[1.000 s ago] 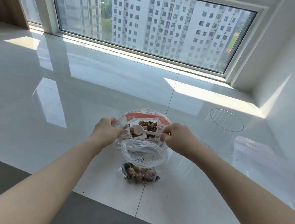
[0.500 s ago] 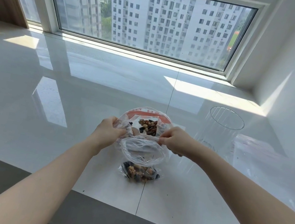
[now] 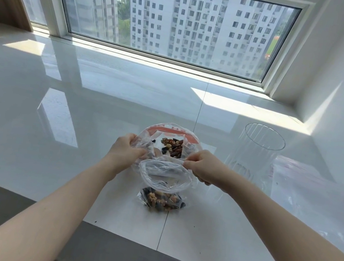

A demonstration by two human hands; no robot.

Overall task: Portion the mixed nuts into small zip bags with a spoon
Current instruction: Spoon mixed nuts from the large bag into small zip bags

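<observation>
A small clear zip bag (image 3: 165,176) stands open-mouthed near the ledge's front edge, with mixed nuts (image 3: 162,200) in its bottom. Right behind it a larger clear bag with an orange-red zip strip (image 3: 171,130) holds more mixed nuts (image 3: 173,146). My left hand (image 3: 126,152) grips the plastic at the left where the two bags' rims meet. My right hand (image 3: 204,168) pinches the handle of a white spoon (image 3: 173,159). The spoon lies across the gap between the bags, its bowl blurred behind plastic at the left.
A tall clear ribbed glass (image 3: 256,153) stands to the right of the bags. Flat clear plastic bags (image 3: 306,193) lie beyond it by the right wall. The glossy white ledge (image 3: 78,114) runs back to a wide window, and its front edge drops off just below the small bag.
The spoon has dropped from above the large bag's nuts to the near rim, behind plastic. Both hands stay at the bags' sides, barely shifted.
</observation>
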